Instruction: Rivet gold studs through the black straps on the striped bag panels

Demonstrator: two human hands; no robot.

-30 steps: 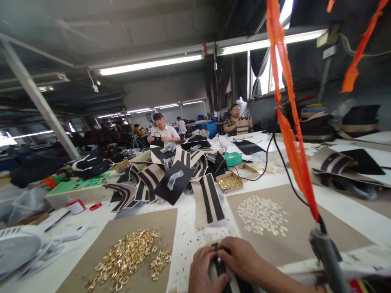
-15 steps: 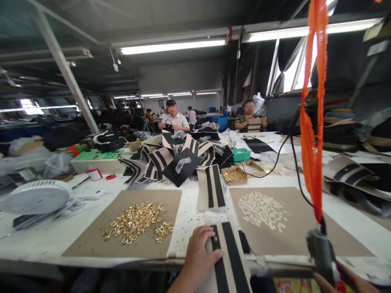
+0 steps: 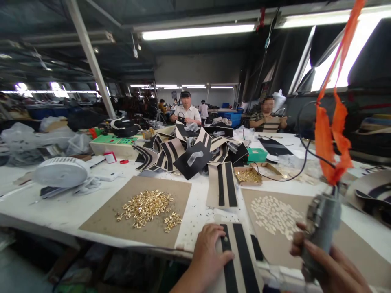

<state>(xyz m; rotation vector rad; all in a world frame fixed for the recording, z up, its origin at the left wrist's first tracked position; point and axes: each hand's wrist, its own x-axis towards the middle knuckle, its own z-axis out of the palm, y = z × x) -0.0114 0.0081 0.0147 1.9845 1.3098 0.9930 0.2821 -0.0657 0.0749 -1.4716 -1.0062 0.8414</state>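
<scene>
My left hand (image 3: 210, 252) grips a beige panel with black stripes (image 3: 242, 244) at the table's front edge, thumb and fingers on its left side. A small round metal piece shows on the panel's black stripe near my fingers. My right hand (image 3: 332, 260) is closed around a grey corded electric screwdriver (image 3: 323, 228), whose lower tip is hidden. The tool is upright, slightly tilted, under an orange strap (image 3: 331, 138). Gold metal rings or links (image 3: 146, 207) lie heaped on the left brown sheet, and small whitish pieces (image 3: 275, 215) lie on the right one.
Behind stands a pile of striped panels (image 3: 195, 158) with another panel (image 3: 222, 185) in front. A small box of gold parts (image 3: 247, 176) and a green box (image 3: 256, 154) are beside it. A white fan (image 3: 61, 171) lies left. Two people sit across the table.
My right hand has come up into view with the screwdriver, which is higher, and the orange strap has gone slack. My left hand still holds the panel. The camera view has shifted left.
</scene>
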